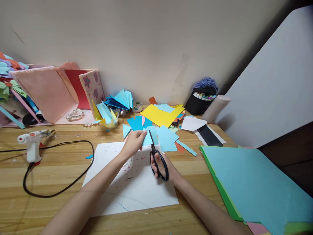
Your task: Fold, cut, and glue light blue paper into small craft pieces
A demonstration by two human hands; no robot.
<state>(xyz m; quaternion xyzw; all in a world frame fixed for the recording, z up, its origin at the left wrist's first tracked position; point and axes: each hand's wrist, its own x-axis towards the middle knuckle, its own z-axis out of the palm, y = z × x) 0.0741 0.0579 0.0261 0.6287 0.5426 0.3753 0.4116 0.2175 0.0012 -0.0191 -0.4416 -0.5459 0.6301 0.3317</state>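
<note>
My right hand (165, 164) grips a pair of black-handled scissors (163, 169), its fingers through the loops. The blades point away from me and lie against a piece of light blue paper (153, 133). My left hand (133, 142) pinches that paper at its left side between thumb and fingers. Both hands are above a white sheet (110, 199) marked with coloured streaks. More light blue paper (167, 138) lies just to the right of the blades, and darker blue scraps (137, 123) lie behind my left hand.
At the left, a glue gun (34, 143) stands with its black cord looped on the table. A pink box (44, 94) and a bowl of paper pieces (111, 120) are behind. Yellow paper (158, 114), a black pen holder (198, 102), a phone (209, 135) and stacked coloured sheets (256, 182) lie rightward.
</note>
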